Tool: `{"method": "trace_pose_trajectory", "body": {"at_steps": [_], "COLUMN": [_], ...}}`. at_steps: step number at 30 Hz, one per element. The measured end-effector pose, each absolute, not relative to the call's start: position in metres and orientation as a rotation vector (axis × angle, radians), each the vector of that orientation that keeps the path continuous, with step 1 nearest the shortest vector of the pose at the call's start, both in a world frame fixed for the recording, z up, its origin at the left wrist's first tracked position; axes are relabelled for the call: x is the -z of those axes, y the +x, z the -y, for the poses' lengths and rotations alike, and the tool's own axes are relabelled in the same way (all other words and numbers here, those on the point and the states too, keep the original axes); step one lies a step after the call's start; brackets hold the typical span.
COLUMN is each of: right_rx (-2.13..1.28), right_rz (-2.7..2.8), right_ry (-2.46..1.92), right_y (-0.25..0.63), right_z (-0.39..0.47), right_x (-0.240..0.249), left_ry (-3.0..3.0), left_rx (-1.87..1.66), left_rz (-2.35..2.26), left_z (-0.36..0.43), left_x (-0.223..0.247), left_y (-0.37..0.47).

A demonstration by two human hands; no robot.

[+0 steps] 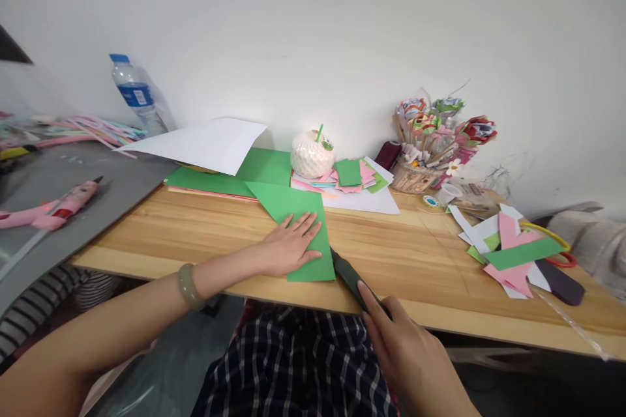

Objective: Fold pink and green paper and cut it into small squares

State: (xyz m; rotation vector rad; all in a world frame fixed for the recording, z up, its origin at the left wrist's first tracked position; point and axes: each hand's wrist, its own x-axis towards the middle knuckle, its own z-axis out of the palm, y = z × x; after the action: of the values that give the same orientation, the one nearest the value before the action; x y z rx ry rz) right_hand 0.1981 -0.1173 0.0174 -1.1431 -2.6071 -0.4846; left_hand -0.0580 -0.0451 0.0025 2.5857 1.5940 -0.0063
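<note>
My left hand lies flat with fingers spread on a green sheet of paper, pressing it to the wooden table. The sheet has a slanted left edge and a pointed upper left corner. My right hand is wrapped round a dark utility knife, index finger laid along its handle. The knife's tip meets the green paper's lower right edge; its blade is too small to make out. Behind my left hand, a stack of green paper rests under a raised white sheet.
A white netted ball and cut paper pieces stand at the back. To the right are a basket of paper flowers and a pile of scraps. A pink glue gun and a water bottle are at left.
</note>
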Motion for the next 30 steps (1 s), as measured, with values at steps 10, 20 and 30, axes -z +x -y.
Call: {"method": "trace_pose_trajectory", "body": {"at_steps": [10, 20, 30], "right_rx": [0.541, 0.466, 0.483], "right_rz": [2.598, 2.646, 2.692], "right_ry": [-1.199, -1.055, -1.036], "right_y": [0.185, 0.2, 0.21], "right_z": [0.095, 0.134, 0.142], "right_x": [-0.015, -0.014, -0.008], "left_ry": [2.57, 2.574, 2.547], "left_rx": [-0.003, -0.043, -0.053], "left_rz": [-1.58, -1.44, -1.574], "left_z": [0.043, 0.082, 0.044], "left_x": [-0.002, -0.019, -0.01], "left_y": [-0.058, -0.053, -0.049]}}
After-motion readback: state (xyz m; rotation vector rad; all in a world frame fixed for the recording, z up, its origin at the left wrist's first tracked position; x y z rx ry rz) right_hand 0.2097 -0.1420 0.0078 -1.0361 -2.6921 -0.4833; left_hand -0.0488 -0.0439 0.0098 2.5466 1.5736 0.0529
